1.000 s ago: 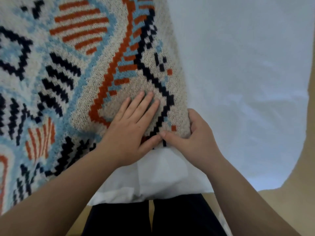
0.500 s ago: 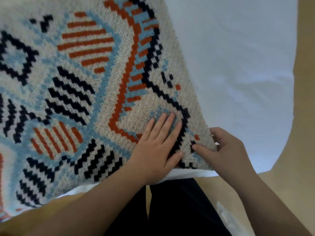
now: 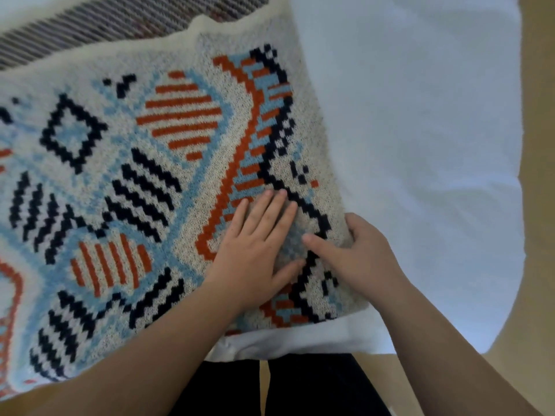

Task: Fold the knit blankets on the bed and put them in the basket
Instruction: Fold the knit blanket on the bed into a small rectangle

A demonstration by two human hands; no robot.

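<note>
Two knit blankets show, one patterned blanket in cream, blue, orange and navy and one striped blanket behind it, on one bed, with two hands, left hand and right hand.

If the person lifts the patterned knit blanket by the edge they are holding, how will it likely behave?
The patterned knit blanket will probably drape limply: its far edge ripples. It looks thick, so fairly heavy. The left hand presses it flat while the right hand grips the edge; the coarse knit should resist slipping on the white sheet.
</note>
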